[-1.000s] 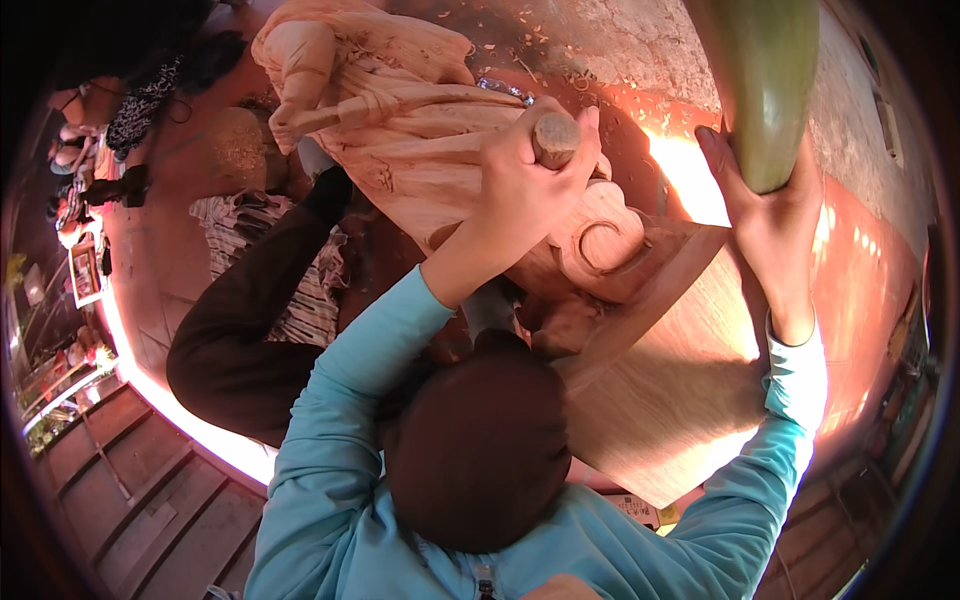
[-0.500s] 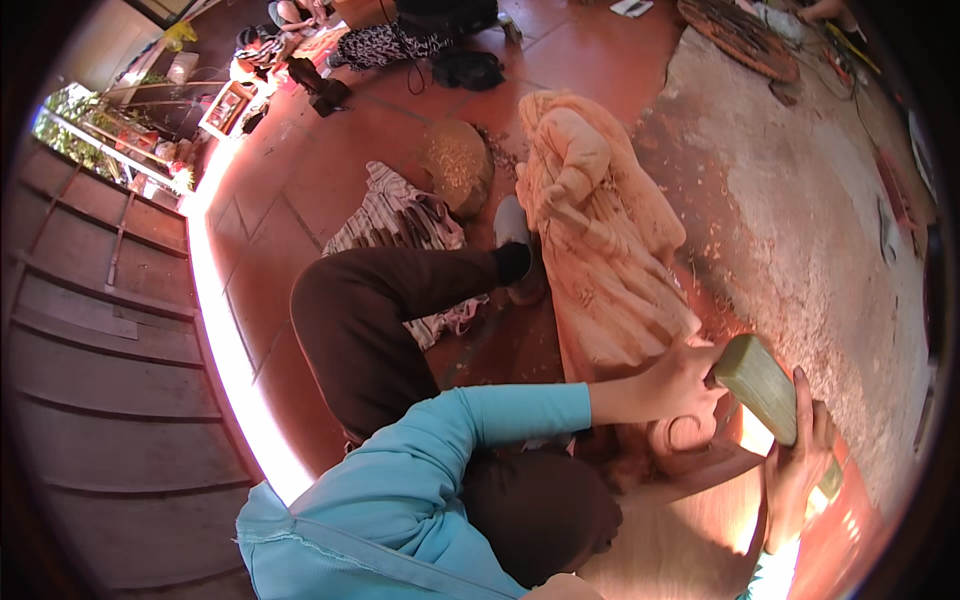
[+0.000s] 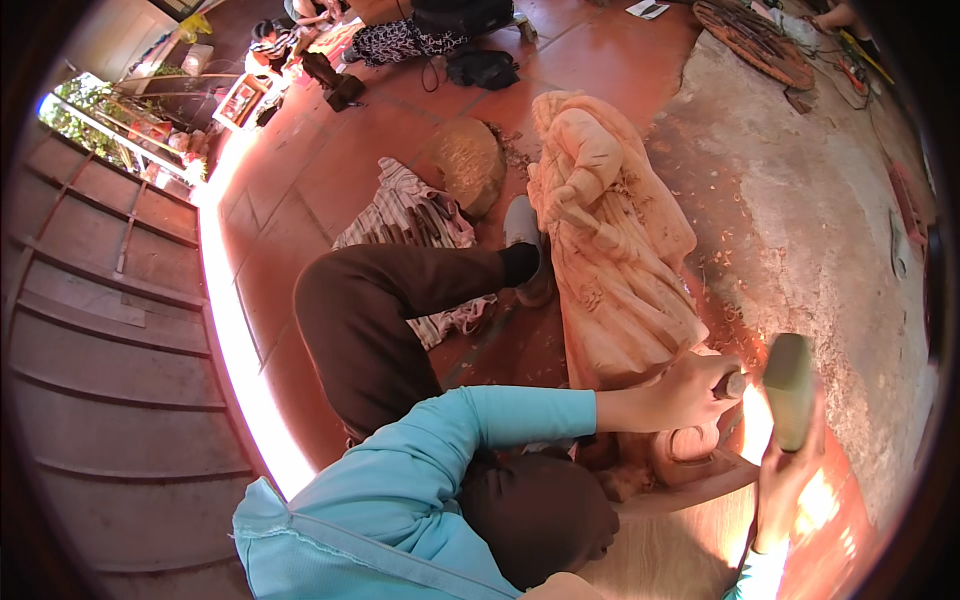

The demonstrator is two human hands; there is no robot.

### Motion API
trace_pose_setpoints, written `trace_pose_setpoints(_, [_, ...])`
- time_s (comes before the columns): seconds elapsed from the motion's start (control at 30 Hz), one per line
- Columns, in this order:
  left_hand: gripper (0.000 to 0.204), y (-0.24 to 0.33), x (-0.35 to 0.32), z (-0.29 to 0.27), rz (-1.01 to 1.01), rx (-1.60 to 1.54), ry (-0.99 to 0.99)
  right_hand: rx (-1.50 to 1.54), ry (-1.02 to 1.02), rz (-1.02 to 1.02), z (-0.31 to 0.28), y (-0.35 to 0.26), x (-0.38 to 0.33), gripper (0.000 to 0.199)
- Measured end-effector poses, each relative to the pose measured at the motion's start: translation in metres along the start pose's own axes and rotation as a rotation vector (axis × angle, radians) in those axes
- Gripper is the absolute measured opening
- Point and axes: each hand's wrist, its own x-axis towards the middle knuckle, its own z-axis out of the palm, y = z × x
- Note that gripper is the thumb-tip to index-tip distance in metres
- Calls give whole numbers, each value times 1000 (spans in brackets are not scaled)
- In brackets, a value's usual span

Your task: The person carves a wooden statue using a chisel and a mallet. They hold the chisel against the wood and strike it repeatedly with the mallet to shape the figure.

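Note:
A large pale-orange wooden statue of a robed figure (image 3: 610, 240) lies on the floor before me, its base end towards me. Beside its carved base (image 3: 690, 447), my left hand (image 3: 680, 392) is wrapped round a chisel (image 3: 733, 385). Only the round butt of the chisel's handle shows; its blade is hidden. My right hand (image 3: 790, 485) grips a greenish wooden mallet (image 3: 788, 390), whose block head stands upright a short way right of the chisel butt, not touching it. The mallet's handle is mostly hidden by the hand.
My bent leg (image 3: 370, 310) lies left of the statue. Near my foot are a striped cloth (image 3: 410, 215) and a round wood block (image 3: 468, 165). Wood chips litter the rough concrete (image 3: 800, 220) at right. Other people (image 3: 270, 50) sit far left; a black bag (image 3: 480, 68) lies beyond.
The mallet has moved right, away from the chisel's butt, and turned more upright. The handle's end now shows in my left hand. The whole view has shifted slightly.

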Motion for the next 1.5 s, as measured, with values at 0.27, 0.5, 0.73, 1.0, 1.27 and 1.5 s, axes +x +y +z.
trace_pose_setpoints(0.27, [21,8,-19,17,329,74,-54,198,-58,130,20,24,-16,73])
trace_pose_setpoints(0.5, [35,16,-8,-11,63,-15,76,303,14,209,22,26,-17,68])
trace_pose_setpoints(0.73, [32,23,-6,-5,159,-22,31,341,167,251,32,54,-41,57])
trace_pose_setpoints(1.0, [16,2,-11,2,317,130,-7,-146,-78,-216,-2,7,-11,57])
trace_pose_setpoints(1.27, [17,-1,-14,4,295,79,5,-54,-28,-187,4,1,-11,65])
trace_pose_setpoints(1.5, [20,19,-7,-4,207,-97,-36,194,153,-142,14,9,-18,71])
